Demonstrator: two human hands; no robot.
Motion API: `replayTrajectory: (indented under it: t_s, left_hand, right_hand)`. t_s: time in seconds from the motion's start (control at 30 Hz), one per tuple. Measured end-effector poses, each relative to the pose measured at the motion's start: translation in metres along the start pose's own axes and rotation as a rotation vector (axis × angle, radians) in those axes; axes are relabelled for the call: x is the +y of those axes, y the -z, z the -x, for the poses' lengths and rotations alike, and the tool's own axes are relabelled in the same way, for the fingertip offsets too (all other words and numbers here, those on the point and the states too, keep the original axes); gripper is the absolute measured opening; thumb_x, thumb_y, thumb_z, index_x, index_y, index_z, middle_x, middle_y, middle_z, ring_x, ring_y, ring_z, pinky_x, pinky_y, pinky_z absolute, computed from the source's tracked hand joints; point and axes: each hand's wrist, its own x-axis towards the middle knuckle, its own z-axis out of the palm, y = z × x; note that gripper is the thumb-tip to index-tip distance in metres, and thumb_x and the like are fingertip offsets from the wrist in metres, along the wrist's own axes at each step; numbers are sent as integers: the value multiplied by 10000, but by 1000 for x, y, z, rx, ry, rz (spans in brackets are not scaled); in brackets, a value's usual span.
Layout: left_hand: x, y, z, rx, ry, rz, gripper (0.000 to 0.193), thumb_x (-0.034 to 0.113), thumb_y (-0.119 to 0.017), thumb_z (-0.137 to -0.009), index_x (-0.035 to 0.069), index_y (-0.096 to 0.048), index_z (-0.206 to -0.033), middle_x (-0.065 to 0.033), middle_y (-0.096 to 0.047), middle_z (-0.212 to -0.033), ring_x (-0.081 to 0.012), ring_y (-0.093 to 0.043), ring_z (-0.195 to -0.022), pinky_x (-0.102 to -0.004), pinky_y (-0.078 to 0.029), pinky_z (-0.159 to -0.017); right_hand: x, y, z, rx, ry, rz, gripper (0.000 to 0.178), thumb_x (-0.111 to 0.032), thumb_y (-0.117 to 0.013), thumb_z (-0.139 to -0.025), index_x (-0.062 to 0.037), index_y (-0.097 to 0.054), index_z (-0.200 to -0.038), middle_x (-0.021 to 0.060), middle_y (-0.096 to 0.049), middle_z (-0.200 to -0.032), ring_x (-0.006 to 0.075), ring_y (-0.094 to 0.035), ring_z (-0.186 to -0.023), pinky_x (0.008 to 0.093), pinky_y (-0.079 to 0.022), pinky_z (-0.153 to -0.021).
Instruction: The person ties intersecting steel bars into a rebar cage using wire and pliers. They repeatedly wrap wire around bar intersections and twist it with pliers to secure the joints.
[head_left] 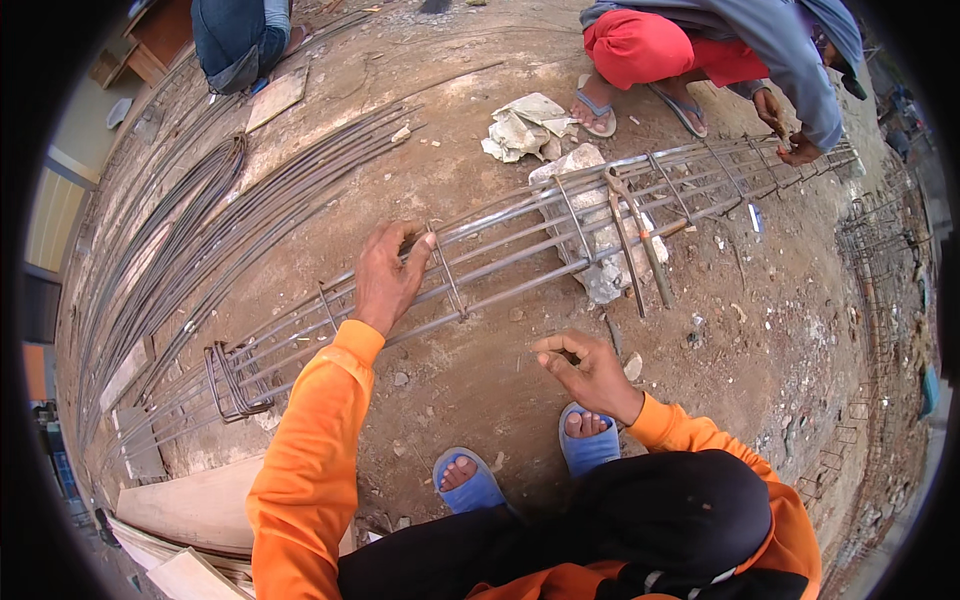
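Observation:
A long cage of steel rebar (520, 258) runs slantwise in front of me, with thin square stirrups around its bars. My left hand (388, 278) is closed at the cage's upper side, thumb and fingers on the top of a stirrup (449, 275). Lower and to the right, my right hand (592, 375) hovers over the dirt, apart from the cage. Its thumb and forefinger come together; whatever thin thing may be between them cannot be made out. Long-handled pincers (640, 240) lie across the cage, right of my hands. Several stirrups (235, 382) are bunched near its left end.
A concrete block (600, 265) is under the cage. Crumpled paper sacking (528, 127) lies beyond it. A co-worker's hands (788, 140) touch the cage's far right end; another person (238, 45) crouches far left. Loose rebar (270, 190) and boards (195, 500) lie left.

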Motion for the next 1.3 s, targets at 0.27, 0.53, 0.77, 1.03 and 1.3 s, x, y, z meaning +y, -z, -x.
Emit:
replayTrajectory:
  t_s: [0.27, 0.53, 0.77, 1.03, 1.3]
  left_hand:
    - [8, 4, 31, -257, 124, -145, 428, 425, -615, -978, 24, -726, -1080, -224, -705, -952, -397, -666, -867, -464, -517, -786]
    - [11, -4, 10, -346, 294, 21, 575, 556, -626, -944, -2, -744, -882, -182, -616, -672, -275, -561, -630, -419, -472, -665]
    - [-7, -13, 4, -350, 485, 111, 527, 509, -735, -887, -11, -758, -806, -73, -562, -601, -168, -477, -572, -361, -437, -599]
    - [6, -14, 0, -343, 536, 255, 441, 397, -809, -870, -40, -769, -823, -40, -614, -661, -122, -511, -626, -313, -444, -617]
    - [14, -7, 0, -364, 469, 169, 526, 502, -749, -891, -11, -760, -776, -61, -573, -595, -154, -476, -566, -374, -442, -586]
  right_hand:
    - [3, -11, 0, -16, -65, -226, 173, -158, -690, -952, -33, -703, -1071, 105, -692, -950, 177, -627, -793, 336, -501, -698]
    - [5, -11, -1, 38, 45, -81, 170, -193, -724, -949, -65, -720, -1060, 33, -625, -880, 105, -525, -721, 266, -426, -636]
    - [-7, -2, -16, 65, 28, -61, 177, -194, -736, -939, -74, -732, -1069, 35, -604, -850, 106, -507, -667, 278, -425, -603]
    - [-10, 16, -34, 119, 216, 83, 165, -174, -724, -928, -51, -725, -1036, 99, -662, -895, 214, -599, -738, 340, -479, -661]
    - [-17, 33, -75, 180, 235, 245, 123, -136, -690, -909, -23, -699, -955, 155, -678, -888, 328, -664, -821, 419, -513, -734]
